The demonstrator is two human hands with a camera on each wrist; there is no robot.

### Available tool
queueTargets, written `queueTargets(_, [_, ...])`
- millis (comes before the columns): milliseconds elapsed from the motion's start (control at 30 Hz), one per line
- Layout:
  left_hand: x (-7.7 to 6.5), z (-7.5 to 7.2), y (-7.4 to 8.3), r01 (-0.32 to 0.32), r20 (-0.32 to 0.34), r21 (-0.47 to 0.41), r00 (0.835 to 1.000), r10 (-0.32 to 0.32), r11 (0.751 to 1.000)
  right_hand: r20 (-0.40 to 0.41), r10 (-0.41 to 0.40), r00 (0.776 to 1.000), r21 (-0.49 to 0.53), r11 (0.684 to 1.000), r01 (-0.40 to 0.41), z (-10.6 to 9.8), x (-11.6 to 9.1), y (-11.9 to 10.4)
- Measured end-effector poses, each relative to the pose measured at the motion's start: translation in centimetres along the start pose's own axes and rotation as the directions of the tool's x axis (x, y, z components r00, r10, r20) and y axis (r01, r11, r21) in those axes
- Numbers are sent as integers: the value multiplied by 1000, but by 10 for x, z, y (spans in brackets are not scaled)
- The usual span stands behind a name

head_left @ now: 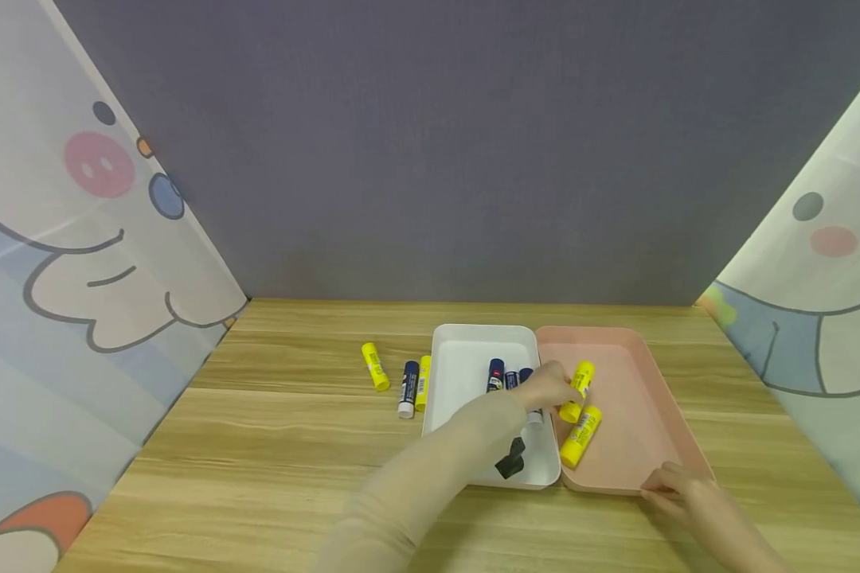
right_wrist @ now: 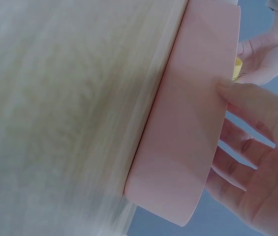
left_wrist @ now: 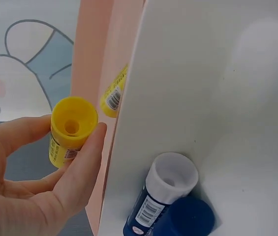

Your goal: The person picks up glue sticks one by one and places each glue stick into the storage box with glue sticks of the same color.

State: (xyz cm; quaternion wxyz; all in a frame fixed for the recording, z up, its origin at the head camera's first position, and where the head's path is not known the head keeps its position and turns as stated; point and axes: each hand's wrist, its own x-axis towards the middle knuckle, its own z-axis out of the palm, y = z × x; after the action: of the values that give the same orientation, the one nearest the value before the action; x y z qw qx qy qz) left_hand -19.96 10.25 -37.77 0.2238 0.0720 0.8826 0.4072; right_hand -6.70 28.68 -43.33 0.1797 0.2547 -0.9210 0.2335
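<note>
Pinching a yellow glue stick [head_left: 584, 377] between thumb and fingers, I have the left hand [head_left: 547, 388] at the left side of the pink tray [head_left: 634, 414]; another yellow glue stick [head_left: 581, 438] lies just beside it. My right hand [head_left: 681, 491] grips the near rim. Alongside, the white tray [head_left: 459, 370] holds navy glue sticks [head_left: 496, 374]; more glue sticks [head_left: 408, 388] are left of it on the wooden table [head_left: 272, 446].

Our left hand [head_left: 549, 387] grips a yellow stick [head_left: 583, 380] at ten o'clock of the pink tray [head_left: 638, 414]; our right hand [head_left: 682, 492] touches its rim at five.
</note>
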Motion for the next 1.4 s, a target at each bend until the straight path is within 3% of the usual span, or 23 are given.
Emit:
queueTargets(333, [4, 10, 4, 21, -34, 125, 999, -17, 992, -2, -16, 1000, 23, 1000, 16, -1, 0, 0])
queueTargets(533, [6, 15, 9, 15, -38, 277, 999, -4, 961, 5, -12, 1000, 12, 1000, 12, 0, 0, 1])
queueTargets(800, [8, 22, 8, -25, -48, 356, 998, 45, 934, 14, -1, 1000, 7, 1000, 1, 0, -1, 0])
queueTargets(1067, [3, 14, 8, -92, -55, 285, 992, 112, 954, -19, -29, 999, 25, 999, 30, 0, -1, 0])
queueTargets(1400, [-15, -6, 10, -146, 27, 137, 989, 143, 980, -25, -28, 999, 30, 999, 29, 0, -1, 0])
